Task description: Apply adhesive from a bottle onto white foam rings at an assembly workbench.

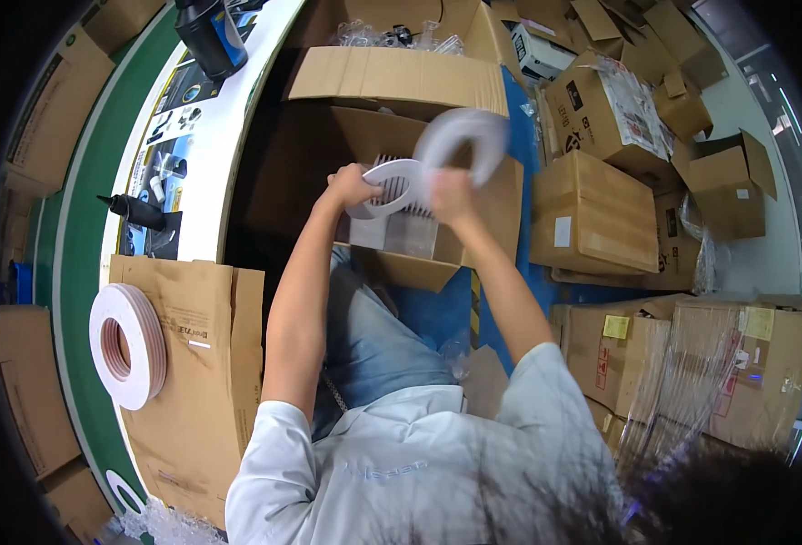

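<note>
While raised, hands (401, 189) on grille (392, 189).

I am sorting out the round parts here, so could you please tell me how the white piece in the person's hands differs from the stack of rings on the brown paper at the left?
The white slotted round piece is held up over an open carton, gripped by the left hand and the right hand; the stack of rings lies untouched on brown paper. The held piece has slats across its middle; the rings have open centres. The rings show pinkish edges. Both are round and mostly white.
</note>
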`<state>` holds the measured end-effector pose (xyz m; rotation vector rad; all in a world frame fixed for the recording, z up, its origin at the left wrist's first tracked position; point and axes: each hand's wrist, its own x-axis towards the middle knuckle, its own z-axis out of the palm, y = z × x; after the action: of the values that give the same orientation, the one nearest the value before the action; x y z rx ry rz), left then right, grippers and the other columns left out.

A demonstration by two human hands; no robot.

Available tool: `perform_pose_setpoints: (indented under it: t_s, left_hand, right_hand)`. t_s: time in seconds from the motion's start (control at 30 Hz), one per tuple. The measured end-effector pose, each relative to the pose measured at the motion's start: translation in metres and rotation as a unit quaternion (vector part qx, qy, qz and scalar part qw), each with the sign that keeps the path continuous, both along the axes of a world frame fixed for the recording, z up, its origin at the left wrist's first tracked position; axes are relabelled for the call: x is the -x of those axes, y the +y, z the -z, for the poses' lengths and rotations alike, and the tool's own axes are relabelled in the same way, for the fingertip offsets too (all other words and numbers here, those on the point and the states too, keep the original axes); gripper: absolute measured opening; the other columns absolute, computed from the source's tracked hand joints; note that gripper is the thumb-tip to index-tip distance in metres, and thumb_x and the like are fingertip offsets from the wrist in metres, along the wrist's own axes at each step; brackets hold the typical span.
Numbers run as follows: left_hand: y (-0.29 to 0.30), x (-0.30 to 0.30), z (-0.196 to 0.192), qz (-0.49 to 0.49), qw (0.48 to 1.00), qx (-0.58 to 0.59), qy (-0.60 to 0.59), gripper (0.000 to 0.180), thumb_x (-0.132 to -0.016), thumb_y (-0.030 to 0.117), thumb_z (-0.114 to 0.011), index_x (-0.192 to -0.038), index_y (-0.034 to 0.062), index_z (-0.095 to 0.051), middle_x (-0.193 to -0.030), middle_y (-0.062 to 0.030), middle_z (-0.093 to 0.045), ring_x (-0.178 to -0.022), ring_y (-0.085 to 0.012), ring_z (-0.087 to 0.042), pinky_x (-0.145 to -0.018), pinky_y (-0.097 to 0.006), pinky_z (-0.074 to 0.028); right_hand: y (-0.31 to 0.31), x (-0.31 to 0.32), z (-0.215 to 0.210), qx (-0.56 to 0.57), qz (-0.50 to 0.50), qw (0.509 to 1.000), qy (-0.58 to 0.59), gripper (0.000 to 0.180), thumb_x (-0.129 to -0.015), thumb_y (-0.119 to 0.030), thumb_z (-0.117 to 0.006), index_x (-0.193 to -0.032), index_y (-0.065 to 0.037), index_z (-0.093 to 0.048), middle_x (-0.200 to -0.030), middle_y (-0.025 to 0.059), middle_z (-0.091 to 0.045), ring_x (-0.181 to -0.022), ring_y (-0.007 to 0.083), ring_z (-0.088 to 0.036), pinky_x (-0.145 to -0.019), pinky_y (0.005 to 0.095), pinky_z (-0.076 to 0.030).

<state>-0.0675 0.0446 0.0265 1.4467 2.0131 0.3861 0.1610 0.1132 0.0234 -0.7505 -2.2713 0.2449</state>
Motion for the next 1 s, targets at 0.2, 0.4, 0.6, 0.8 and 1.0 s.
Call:
perform_pose_setpoints:
  t_s: [0.2,0.4,0.6,0.8,1.0]
  left_hand:
    - [-0.026,0.016,0.017,-0.005,0.993,0.068,0.096,0.048,-0.062,0.042,-0.076,-0.093,0.0053,-0.075,-0.100,-0.0200,-0.070,-0.100,-0.0340,-0.065,-0.090,-0.043,-0.046]
    - [-0.009,-0.002,0.030,0.041,0.988,0.071,0.134,0.057,-0.064,0.044,-0.076,-0.102,0.0018,-0.072,-0.105,-0.0200,-0.069,-0.099,-0.0355,-0.066,-0.088,-0.044,-0.048]
    - [-0.008,0.008,0.047,-0.008,0.999,0.049,-0.023,0.057,-0.063,0.044,-0.077,-0.098,0.0002,-0.072,-0.102,-0.0217,-0.069,-0.097,-0.0368,-0.066,-0.088,-0.043,-0.050]
    - [-0.033,0.031,0.057,-0.010,0.998,0.016,-0.054,0.050,-0.061,0.040,-0.081,-0.086,-0.0023,-0.072,-0.085,-0.0249,-0.068,-0.084,-0.0365,-0.068,-0.077,-0.041,-0.053]
    - [-0.029,0.031,0.037,-0.039,0.998,0.043,-0.001,0.047,-0.065,0.039,-0.074,-0.081,-0.0047,-0.071,-0.075,-0.0221,-0.068,-0.071,-0.0316,-0.069,-0.070,-0.040,-0.054]
  right_hand:
    - [-0.024,0.002,-0.034,0.228,0.041,0.907,0.351,0.051,-0.091,-0.043,-0.040,-0.056,-0.005,-0.042,-0.054,0.0142,-0.052,-0.049,0.0326,-0.053,-0.046,0.0456,-0.033]
    - [-0.028,0.018,0.006,0.273,-0.021,0.954,-0.125,0.062,-0.099,-0.046,-0.030,-0.070,0.000,-0.060,-0.059,0.0179,-0.058,-0.061,0.0301,-0.062,-0.053,0.0442,-0.041]
    - [-0.046,0.024,0.013,0.153,0.002,0.988,-0.035,0.061,-0.099,-0.042,-0.031,-0.066,0.002,-0.056,-0.059,0.0230,-0.057,-0.055,0.0372,-0.057,-0.055,0.0465,-0.041]
    - [-0.055,0.021,0.017,0.199,0.052,0.934,0.293,0.051,-0.096,-0.035,-0.035,-0.066,0.001,-0.055,-0.062,0.0227,-0.057,-0.063,0.0408,-0.060,-0.056,0.0500,-0.042]
    - [-0.043,0.037,0.042,0.250,0.031,0.966,0.062,0.050,-0.097,-0.035,-0.037,-0.073,0.000,-0.063,-0.078,0.0264,-0.064,-0.077,0.0468,-0.060,-0.074,0.0550,-0.043]
